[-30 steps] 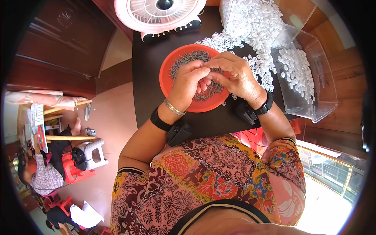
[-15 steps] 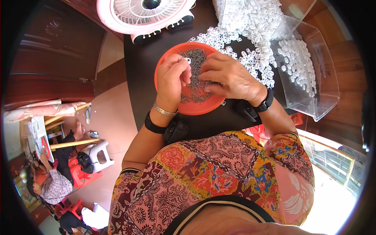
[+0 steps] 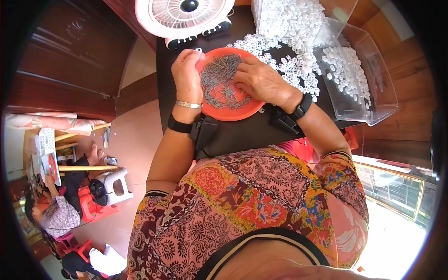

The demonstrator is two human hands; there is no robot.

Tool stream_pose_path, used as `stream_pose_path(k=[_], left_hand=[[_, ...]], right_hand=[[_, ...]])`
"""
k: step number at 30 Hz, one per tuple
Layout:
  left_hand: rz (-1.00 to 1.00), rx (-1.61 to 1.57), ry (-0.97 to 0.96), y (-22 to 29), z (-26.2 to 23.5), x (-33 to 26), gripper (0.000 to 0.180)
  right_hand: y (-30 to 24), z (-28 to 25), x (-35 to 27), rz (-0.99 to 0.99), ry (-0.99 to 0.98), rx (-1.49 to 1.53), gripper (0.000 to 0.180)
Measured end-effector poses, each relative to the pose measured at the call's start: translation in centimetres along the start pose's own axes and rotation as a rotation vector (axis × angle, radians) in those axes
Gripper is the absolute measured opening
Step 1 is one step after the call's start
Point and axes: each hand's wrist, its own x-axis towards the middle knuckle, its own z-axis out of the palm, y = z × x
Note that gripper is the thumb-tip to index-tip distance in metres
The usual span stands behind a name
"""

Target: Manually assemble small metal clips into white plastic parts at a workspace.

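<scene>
Hidden behind the right hand (image 3: 263, 81): its fingertips, with any grip impossible to tell. Too small to make out: details of the white piece (image 3: 199, 50) in the left hand (image 3: 186, 77) and the grey pieces (image 3: 219, 74) in the orange bowl (image 3: 233, 115). Cut off at the top: pink fan (image 3: 163, 28), clear bin (image 3: 343, 16). Blurred at far left: seated person (image 3: 59, 215).
</scene>
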Motion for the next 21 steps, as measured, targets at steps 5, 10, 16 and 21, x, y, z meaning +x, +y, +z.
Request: stream_pose_path(k=[5, 10, 16, 21], left_hand=[[-0.04, 0.092, -0.029, -0.2, -0.1, -0.5, 0.011], [-0.028, 0.084, -0.015, -1.4, 0.2, 0.2, 0.011], [-0.059, 0.146, -0.099, -2.6, 1.9, 3.0, 0.011], [-0.048, 0.265, -0.101, -1.6, 3.9, 2.2, 0.012]], right_hand=[[0.8, 0.6, -0.5, 0.039, 0.072, 0.018, 0.009], [1.7, 0.9, -0.6, 0.039, 0.075, -0.038, 0.01], [2.9, 0.0, -1.3, 0.072, 0.08, -0.05, 0.013], [3.6, 0.3, -1.6, 0.063, 0.065, -0.097, 0.01]])
